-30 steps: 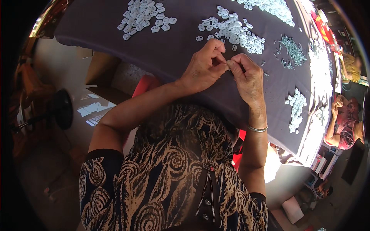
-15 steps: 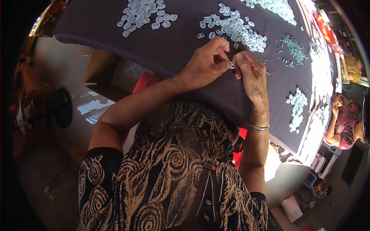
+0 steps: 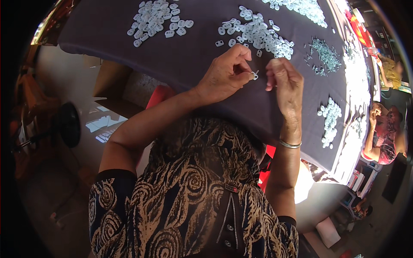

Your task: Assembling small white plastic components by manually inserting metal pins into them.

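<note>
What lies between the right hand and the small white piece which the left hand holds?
In the head view, only dark cloth shows between the right hand and the white piece.

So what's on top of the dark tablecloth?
On the dark tablecloth sit piles of white pieces and a heap of small grey-green bits. Whatever lies behind the left hand and right hand is hidden.

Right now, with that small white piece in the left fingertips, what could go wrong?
The left hand pinches the small white piece only at the fingertips, so it might slip. The right hand is apart from it and may not catch it. If dropped, it could get lost among the loose pile of white two-holed pieces just beyond the hands.
</note>
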